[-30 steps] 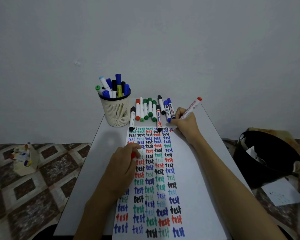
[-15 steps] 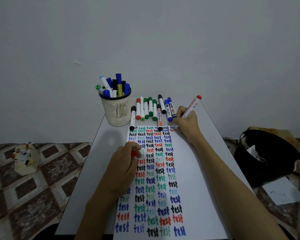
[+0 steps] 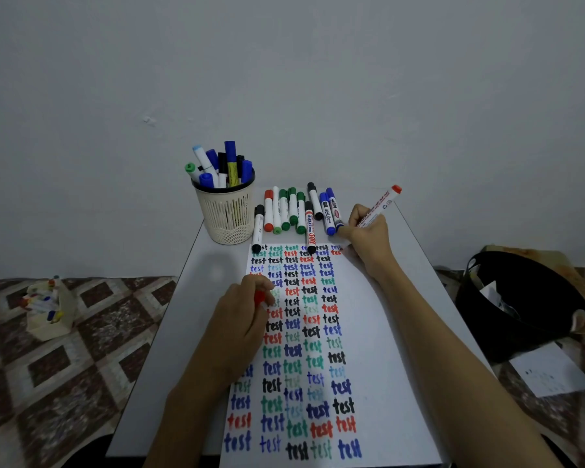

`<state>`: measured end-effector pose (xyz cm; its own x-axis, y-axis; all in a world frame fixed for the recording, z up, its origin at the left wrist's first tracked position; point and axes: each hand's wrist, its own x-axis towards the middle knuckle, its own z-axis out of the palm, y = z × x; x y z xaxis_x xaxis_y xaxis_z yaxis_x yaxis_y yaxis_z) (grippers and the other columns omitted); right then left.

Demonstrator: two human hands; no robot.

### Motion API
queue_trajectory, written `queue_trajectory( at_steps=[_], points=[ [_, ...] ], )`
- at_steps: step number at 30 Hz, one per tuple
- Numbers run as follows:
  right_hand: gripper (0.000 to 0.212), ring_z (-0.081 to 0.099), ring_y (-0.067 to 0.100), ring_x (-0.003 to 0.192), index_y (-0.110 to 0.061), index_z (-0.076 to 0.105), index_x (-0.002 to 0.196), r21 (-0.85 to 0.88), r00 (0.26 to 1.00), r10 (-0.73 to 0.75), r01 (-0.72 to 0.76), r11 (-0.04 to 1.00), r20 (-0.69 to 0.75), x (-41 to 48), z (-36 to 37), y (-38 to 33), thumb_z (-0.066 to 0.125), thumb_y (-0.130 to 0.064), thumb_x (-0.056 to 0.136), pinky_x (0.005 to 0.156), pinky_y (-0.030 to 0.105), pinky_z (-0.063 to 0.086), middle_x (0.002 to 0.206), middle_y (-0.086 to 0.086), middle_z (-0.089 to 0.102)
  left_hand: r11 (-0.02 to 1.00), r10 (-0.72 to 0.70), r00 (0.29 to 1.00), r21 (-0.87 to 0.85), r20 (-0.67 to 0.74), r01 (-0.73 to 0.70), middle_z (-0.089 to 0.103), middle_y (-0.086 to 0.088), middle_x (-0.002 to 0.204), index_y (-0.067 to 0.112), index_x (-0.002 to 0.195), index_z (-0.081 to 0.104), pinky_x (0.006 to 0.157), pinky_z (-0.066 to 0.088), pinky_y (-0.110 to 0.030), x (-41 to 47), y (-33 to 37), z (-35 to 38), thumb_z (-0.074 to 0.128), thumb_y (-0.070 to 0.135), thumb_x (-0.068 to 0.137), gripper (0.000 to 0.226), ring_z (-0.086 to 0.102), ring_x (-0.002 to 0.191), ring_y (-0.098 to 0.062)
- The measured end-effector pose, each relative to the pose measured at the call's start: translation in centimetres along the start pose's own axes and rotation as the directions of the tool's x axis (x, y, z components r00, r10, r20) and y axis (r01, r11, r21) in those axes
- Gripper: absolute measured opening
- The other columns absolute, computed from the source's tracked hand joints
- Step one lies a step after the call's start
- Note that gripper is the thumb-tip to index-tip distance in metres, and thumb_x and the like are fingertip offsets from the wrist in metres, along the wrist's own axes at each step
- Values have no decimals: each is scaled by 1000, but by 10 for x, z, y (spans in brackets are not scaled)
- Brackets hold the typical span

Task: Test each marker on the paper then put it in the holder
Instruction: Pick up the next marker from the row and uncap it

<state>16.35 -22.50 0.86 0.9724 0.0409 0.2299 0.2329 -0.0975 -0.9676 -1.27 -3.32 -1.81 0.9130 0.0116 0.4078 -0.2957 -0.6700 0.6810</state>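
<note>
A white paper covered with rows of the word "test" in several colours lies on the small white table. My right hand grips a red marker at the paper's top right corner, its tip down on the sheet and its red end pointing up and right. My left hand rests on the paper's left side and pinches a red cap. A cream mesh holder with several markers stands at the table's back left. Several loose markers lie in a row behind the paper.
A black bin with paper scraps stands on the floor to the right, a loose sheet in front of it. A small cream bag of markers sits on the tiled floor at the left. The wall rises directly behind the table.
My right hand has shifted the red marker slightly at the paper's top right corner. My left hand stays put with the cap.
</note>
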Motion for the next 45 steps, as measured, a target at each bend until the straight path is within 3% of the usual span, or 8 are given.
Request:
queue_trajectory(
  at_steps=[4, 8, 15, 20, 24, 28, 34, 45],
  points=[
    [40, 56, 21, 71, -11, 38, 60, -118, 1000, -31, 31, 993, -2, 1, 3, 1, 65, 14, 76, 67, 25, 56, 67, 11, 48, 1000, 9, 1000, -2, 3, -9, 56, 12, 91, 27, 102, 47, 77, 45, -31, 0, 0, 0, 33, 24, 91, 18, 51, 89, -7],
    [38, 57, 13, 67, -10, 38, 62, -70, 1000, -30, 30, 997, -7, 0, 1, 1, 64, 15, 77, 59, 14, 51, 64, 7, 49, 1000, 2, 1000, -10, 16, -2, 56, 10, 94, 27, 103, 45, 78, 47, -32, 0, 0, 0, 34, 26, 91, 17, 52, 90, -8],
    [37, 56, 32, 78, -10, 40, 61, -93, 999, -10, 14, 996, 43, 2, 1, 4, 61, 16, 75, 69, 30, 56, 73, 18, 47, 992, -34, 999, -121, 26, 37, 61, 7, 94, 34, 102, 31, 67, 52, -19, 1, 5, -3, 44, 11, 95, 27, 62, 80, -6],
    [35, 51, 14, 52, -9, 40, 66, 167, 998, 16, -4, 986, -68, -3, -5, -3, 66, 12, 79, 51, 15, 49, 64, 8, 44, 980, -67, 998, -187, 0, 66, 64, 5, 99, 33, 96, 37, 77, 54, -28, 1, 2, -2, 45, 24, 93, 13, 63, 90, -7],
    [30, 49, 9, 50, -15, 51, 72, 266, 986, -3, 47, 963, -165, -4, -17, -15, 80, -9, 74, 50, 19, 45, 65, 2, 56, 993, -44, 993, -117, -106, 32, 59, 12, 100, 29, 103, 45, 74, 48, -18, 1, 4, -4, 45, 32, 87, 16, 58, 90, -4],
    [9, 69, 24, 79, -4, 63, 85, 509, 999, -22, -6, 861, 48, -15, -14, -43, 67, -10, 81, 70, 34, 60, 83, 11, 70, 993, 0, 983, -114, -185, -22, 61, 10, 100, 18, 108, 56, 77, 47, -11, 0, 8, -9, 50, 26, 89, 21, 57, 94, -1],
    [9, 60, 24, 50, -3, 53, 80, 493, 923, -55, -152, 857, 380, -63, 8, -59, 52, 0, 72, 39, 24, 49, 67, 17, 58, 988, -2, 968, -152, -252, -38, 63, 10, 95, 15, 108, 60, 72, 45, -4, -2, 13, -13, 54, 26, 88, 24, 59, 89, 6],
    [16, 49, 21, 45, -11, 57, 65, 470, 923, -34, -163, 867, 382, -94, 15, -51, 56, 3, 72, 40, 21, 38, 61, 15, 56, 983, 17, 968, -173, -249, -62, 65, 14, 94, 21, 103, 62, 72, 51, -14, -2, 10, -14, 57, 29, 86, 19, 62, 86, -3]
  ],
)
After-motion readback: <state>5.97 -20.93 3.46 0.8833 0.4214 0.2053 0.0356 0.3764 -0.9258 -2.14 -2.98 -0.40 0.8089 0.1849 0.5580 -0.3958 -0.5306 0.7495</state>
